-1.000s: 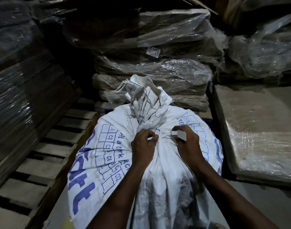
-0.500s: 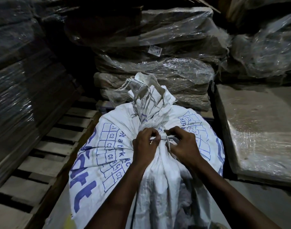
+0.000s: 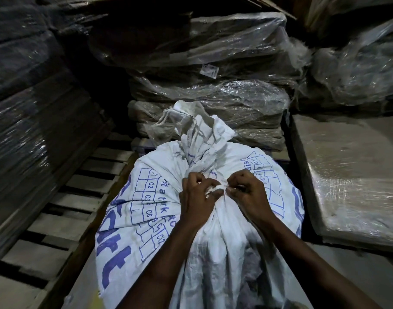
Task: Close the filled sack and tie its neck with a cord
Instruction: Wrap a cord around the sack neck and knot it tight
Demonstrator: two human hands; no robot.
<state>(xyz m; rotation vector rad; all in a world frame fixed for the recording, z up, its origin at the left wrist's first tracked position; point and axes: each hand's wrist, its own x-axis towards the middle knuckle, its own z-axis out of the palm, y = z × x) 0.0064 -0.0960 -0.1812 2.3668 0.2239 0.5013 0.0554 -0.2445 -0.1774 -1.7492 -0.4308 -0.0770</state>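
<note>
Pinching a white cord (image 3: 215,190) at the sack (image 3: 146,210) neck.
Left hand (image 3: 196,202) and right hand (image 3: 249,195) each grip a cord end, fists nearly touching; the sack stands centre, right of a pallet (image 3: 57,210).

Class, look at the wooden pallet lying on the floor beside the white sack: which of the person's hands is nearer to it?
Left. The left hand grips the neck of the sack on the side facing the wooden pallet. The right hand grips the neck on the far side, further from the pallet.

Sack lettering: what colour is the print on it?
Blue, on the white woven sack: large letters and a labelled grid. Shows best in the head view.
</note>
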